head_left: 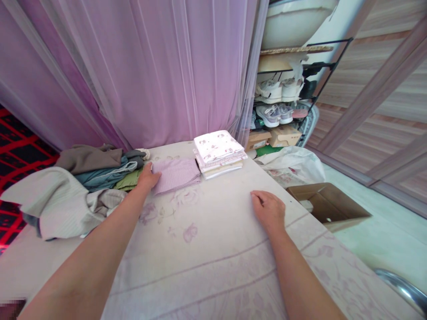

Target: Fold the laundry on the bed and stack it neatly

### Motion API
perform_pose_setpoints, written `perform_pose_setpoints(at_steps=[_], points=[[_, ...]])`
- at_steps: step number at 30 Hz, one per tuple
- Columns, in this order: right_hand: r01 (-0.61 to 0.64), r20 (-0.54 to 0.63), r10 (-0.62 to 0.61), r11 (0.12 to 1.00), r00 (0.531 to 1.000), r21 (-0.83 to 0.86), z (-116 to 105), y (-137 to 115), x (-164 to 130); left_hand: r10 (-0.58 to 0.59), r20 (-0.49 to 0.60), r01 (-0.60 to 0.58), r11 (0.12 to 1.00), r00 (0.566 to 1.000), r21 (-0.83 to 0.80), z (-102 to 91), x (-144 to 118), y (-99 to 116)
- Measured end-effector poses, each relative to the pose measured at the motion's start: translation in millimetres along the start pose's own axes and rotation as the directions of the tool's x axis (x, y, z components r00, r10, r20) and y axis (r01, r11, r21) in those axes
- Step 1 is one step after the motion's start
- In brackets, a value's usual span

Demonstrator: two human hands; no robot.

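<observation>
Flanking the lilac cloth: heaped clothes, folded stack.

Lilac curtain, hanging in folds, spans the far side. Right of it, a black-framed shoe rack before a strip of pale wall. Wood-grain panels farther right. Floor pale, faintly greenish. Light soft, even.

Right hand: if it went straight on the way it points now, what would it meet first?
Most likely the right hand would meet the folded stack, near its right edge. Depth is unclear in this single view, so it might just pass beside it toward the purple curtain.
</observation>
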State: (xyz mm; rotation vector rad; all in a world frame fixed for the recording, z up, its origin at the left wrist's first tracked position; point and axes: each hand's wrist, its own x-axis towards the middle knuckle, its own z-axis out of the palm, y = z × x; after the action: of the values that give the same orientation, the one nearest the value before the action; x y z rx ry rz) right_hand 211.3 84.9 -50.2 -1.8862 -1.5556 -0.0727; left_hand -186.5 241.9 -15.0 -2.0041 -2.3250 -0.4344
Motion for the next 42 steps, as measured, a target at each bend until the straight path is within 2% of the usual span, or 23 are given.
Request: perform_pose_setpoints(at_steps=[3,5,6,8,10,14,16,19,21,23,25,26,29,31,34,35,39,42], points=[[0.0,-0.002,0.0,1.0,1.0,0.009,-0.1,0.1,0.1,-0.137,-0.022,0.136,0.989,0.99,-0.054,-4.1,-11.9,14.0],[0.008,0.003,-0.008,1.0,1.0,0.009,-0.2,0.0,0.1,-0.08,-0.102,0.08,0.997,0.992,0.001,-9.2,-23.7,32.7],[0.008,0.004,-0.008,1.0,1.0,0.006,-0.3,-0.1,0.2,0.013,-0.111,-0.009,0.999,0.994,0.037,-12.2,-28.9,43.9],[0.002,0.0,-0.002,1.0,1.0,-0.001,-0.5,-0.1,0.3,0.242,-0.039,-0.238,0.968,0.97,0.08,-17.0,-35.5,66.6],[0.006,-0.002,-0.006,1.0,1.0,-0.004,-0.5,0.0,0.4,0.359,0.042,-0.361,0.93,0.933,0.075,-17.7,-36.1,85.2],[0.022,-0.001,-0.022,1.0,1.0,0.0,-0.3,0.6,0.4,0.335,0.24,-0.357,0.933,0.911,0.052,-4.2,-28.8,101.8],[0.014,-0.003,-0.014,1.0,1.0,0.001,-0.2,0.8,0.2,0.315,0.32,-0.348,0.936,0.894,0.052,3.2,-26.6,103.0],[0.011,-0.002,-0.011,1.0,1.0,0.001,0.4,0.9,-0.2,0.325,0.311,-0.355,0.934,0.893,0.044,5.1,-30.5,102.4],[0.008,-0.004,-0.008,1.0,1.0,0.008,1.1,1.2,-0.5,0.34,0.24,-0.362,0.931,0.909,0.05,1.0,-38.7,100.6],[0.001,-0.007,-0.001,1.0,1.0,0.02,2.2,1.9,-0.6,0.362,0.125,-0.373,0.924,0.924,0.077,-3.7,-50.1,96.5],[-0.005,-0.008,0.006,1.0,1.0,0.026,3.5,2.5,-0.4,0.381,0.02,-0.381,0.917,0.924,0.118,-6.7,-61.9,90.1],[-0.007,-0.008,0.008,1.0,1.0,0.026,4.0,2.7,-0.3,0.389,0.006,-0.387,0.913,0.921,0.133,-7.5,-67.2,86.6],[-0.015,-0.01,0.015,1.0,1.0,0.022,5.5,2.1,0.0,0.403,0.092,-0.412,0.901,0.911,0.137,-10.4,-79.8,79.1],[-0.027,-0.011,0.028,1.0,1.0,0.014,6.4,0.9,0.0,0.407,0.11,-0.419,0.899,0.907,0.129,-14.4,-90.2,77.5],[-0.064,-0.004,0.064,0.998,0.998,-0.003,7.2,0.3,1.4,0.386,0.05,-0.389,0.913,0.921,0.121,-20.9,-122.1,75.5],[-0.074,0.006,0.074,0.997,0.997,-0.011,7.0,0.8,2.6,0.375,0.061,-0.38,0.919,0.925,0.109,-22.3,-137.8,73.5],[-0.037,0.139,0.039,0.999,0.99,-0.014,1.1,2.4,8.6,0.372,0.196,-0.383,0.923,0.907,0.024,-24.3,-208.7,57.6],[0.017,0.188,-0.017,1.0,0.982,0.005,-7.7,-7.9,2.2,0.358,0.237,-0.366,0.931,0.903,-0.01,-30.8,-247.9,43.6]])
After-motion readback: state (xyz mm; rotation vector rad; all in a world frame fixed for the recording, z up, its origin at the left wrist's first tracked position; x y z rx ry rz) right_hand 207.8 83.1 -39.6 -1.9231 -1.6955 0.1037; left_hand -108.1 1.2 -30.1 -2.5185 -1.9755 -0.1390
